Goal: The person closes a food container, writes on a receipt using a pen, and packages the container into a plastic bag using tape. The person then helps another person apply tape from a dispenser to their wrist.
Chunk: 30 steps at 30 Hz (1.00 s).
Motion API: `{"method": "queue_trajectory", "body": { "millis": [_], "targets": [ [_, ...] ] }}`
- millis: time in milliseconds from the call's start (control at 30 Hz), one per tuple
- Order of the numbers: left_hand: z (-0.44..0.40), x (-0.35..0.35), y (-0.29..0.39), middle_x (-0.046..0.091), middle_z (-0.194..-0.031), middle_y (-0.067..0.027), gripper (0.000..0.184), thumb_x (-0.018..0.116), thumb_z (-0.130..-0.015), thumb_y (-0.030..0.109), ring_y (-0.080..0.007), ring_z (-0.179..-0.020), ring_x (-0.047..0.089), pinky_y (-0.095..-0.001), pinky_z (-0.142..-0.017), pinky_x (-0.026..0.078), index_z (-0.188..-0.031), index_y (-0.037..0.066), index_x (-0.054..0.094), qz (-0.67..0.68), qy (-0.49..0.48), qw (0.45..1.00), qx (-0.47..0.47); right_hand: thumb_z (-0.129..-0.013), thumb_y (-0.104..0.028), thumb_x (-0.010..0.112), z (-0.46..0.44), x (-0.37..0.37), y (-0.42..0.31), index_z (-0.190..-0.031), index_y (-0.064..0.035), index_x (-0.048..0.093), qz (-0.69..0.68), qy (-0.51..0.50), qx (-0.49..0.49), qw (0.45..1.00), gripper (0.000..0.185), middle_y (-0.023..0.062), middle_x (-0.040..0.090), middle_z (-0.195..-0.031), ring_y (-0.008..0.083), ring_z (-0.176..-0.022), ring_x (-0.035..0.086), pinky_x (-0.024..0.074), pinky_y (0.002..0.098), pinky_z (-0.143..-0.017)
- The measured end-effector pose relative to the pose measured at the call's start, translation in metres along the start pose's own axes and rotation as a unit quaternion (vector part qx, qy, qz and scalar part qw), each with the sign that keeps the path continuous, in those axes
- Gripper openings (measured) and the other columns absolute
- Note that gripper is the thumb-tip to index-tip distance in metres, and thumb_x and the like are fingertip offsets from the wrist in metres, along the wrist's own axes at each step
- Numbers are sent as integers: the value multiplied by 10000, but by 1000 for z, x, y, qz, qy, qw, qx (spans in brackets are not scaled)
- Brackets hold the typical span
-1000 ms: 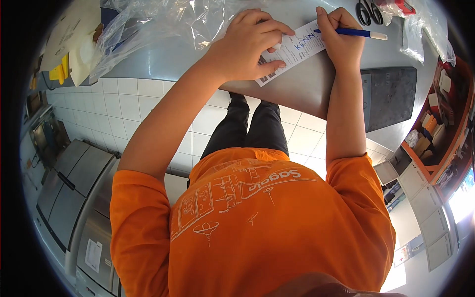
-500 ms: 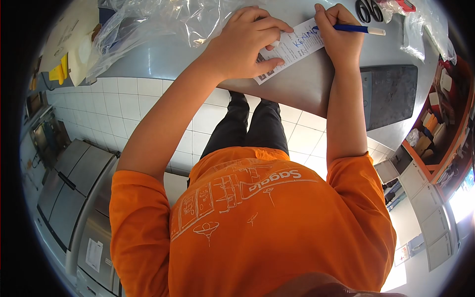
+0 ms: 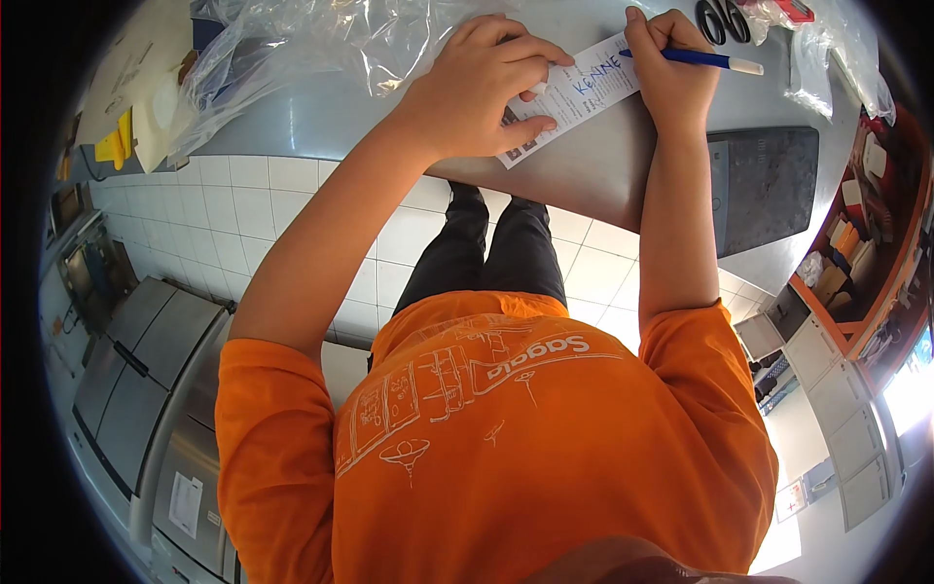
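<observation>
My right hand (image 3: 671, 73) is closed round a blue pen (image 3: 700, 59) with a white end, its tip touching a narrow printed paper slip (image 3: 574, 107). Blue handwritten letters reading "KENNE" stand on the slip, which lies slanted near the edge of the metal table. My left hand (image 3: 486, 88) rests over the slip's left end, index finger and thumb on the paper and the other fingers curled. A small white object (image 3: 538, 89) shows among those curled fingers; what it is I cannot make out.
Clear plastic bags (image 3: 341, 34) lie on the metal table (image 3: 584, 165) at the left. Black-handled scissors (image 3: 723, 21) and more plastic wrap (image 3: 810, 73) are at the upper right. A dark flat device (image 3: 766, 190) sits right of my right forearm. A yellow item (image 3: 115, 146) is at far left.
More blue letters stand on the slip, and my right hand has shifted slightly along it with the pen. My left hand has stayed nearly in place.
</observation>
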State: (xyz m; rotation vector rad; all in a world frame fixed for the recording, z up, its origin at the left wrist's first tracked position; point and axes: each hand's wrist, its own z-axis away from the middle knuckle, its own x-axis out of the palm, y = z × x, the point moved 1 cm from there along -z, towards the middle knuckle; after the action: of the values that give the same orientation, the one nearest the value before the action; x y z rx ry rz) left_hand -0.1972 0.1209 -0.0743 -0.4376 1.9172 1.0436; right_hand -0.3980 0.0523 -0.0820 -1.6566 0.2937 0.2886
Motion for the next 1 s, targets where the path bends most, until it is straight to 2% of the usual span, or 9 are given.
{"method": "queue_trajectory", "body": {
  "millis": [133, 233, 333, 433, 533, 633, 733, 833, 1000],
  "targets": [
    [0, 0, 0, 605, -1181, 35, 293, 774, -712, 301, -268, -1111, 455, -423, -1004, 348, -761, 80, 588, -1, 2, 1000, 3, -830, -88, 673, 0, -2, -1, -589, -93, 379, 55, -1, -31, 998, 380, -45, 370, -550, 59, -533, 329, 301, 244, -480],
    [1, 2, 0, 606, -1181, 35, 299, 773, -712, 307, -269, -1113, 454, -427, -1007, 344, -751, 81, 581, 4, -4, 1000, -7, -822, -86, 675, 0, -4, 1, -589, -86, 382, 21, 21, -9, 1000, 374, -43, 376, -551, 62, -537, 333, 304, 250, -483],
    [1, 1, 0, 608, -1177, 34, 302, 773, -711, 309, -270, -1112, 454, -427, -1008, 343, -744, 81, 577, 4, -4, 1000, -6, -822, -80, 669, 0, 0, -7, -587, -84, 373, 20, -11, 15, 1000, 378, -43, 372, -548, 64, -537, 340, 305, 249, -481],
    [0, 0, 0, 613, -1169, 33, 303, 774, -709, 309, -271, -1113, 452, -422, -1008, 343, -747, 80, 579, 1, 1, 1000, -2, -831, -83, 665, -2, -1, -6, -590, -83, 372, 55, -18, -29, 998, 379, -40, 372, -544, 63, -518, 345, 310, 242, -476],
    [0, -1, 0, 608, -1182, 33, 299, 770, -713, 305, -272, -1121, 448, -419, -1013, 340, -747, 79, 578, 2, -4, 1000, -3, -842, -81, 658, -7, -3, 0, -592, -89, 368, 7, 50, -27, 998, 383, -41, 379, -546, 58, -506, 353, 312, 231, -473],
    [1, 1, 1, 602, -1197, 32, 297, 768, -711, 300, -274, -1129, 443, -420, -1021, 334, -749, 75, 579, 5, -6, 1000, -12, -849, -74, 652, -7, -10, 1, -594, -97, 366, -115, 59, 58, 990, 384, -46, 384, -552, 55, -506, 354, 311, 223, -474],
    [1, 1, -1, 598, -1208, 32, 295, 770, -705, 293, -275, -1128, 443, -419, -1023, 334, -753, 71, 581, 2, -2, 1000, -6, -850, -69, 653, -5, -14, -4, -591, -107, 356, -102, 75, 63, 990, 396, -53, 381, -557, 51, -512, 354, 303, 219, -470],
    [1, 0, 0, 600, -1207, 30, 294, 773, -700, 286, -275, -1123, 444, -416, -1026, 332, -753, 70, 581, 2, -8, 1000, -10, -831, -120, 699, 1, -16, -12, -586, -81, 421, -110, 57, 54, 991, 372, -26, 463, -525, 33, -455, 406, 312, 195, -436],
    [1, 0, 0, 600, -1210, 28, 282, 768, -702, 269, -279, -1121, 444, -414, -1024, 339, -750, 70, 575, 3, -10, 1000, -11, -828, -125, 704, 1, -19, -1, -585, -88, 419, -68, 19, 21, 997, 376, -20, 469, -518, 39, -443, 415, 317, 195, -427]
  ]
}}
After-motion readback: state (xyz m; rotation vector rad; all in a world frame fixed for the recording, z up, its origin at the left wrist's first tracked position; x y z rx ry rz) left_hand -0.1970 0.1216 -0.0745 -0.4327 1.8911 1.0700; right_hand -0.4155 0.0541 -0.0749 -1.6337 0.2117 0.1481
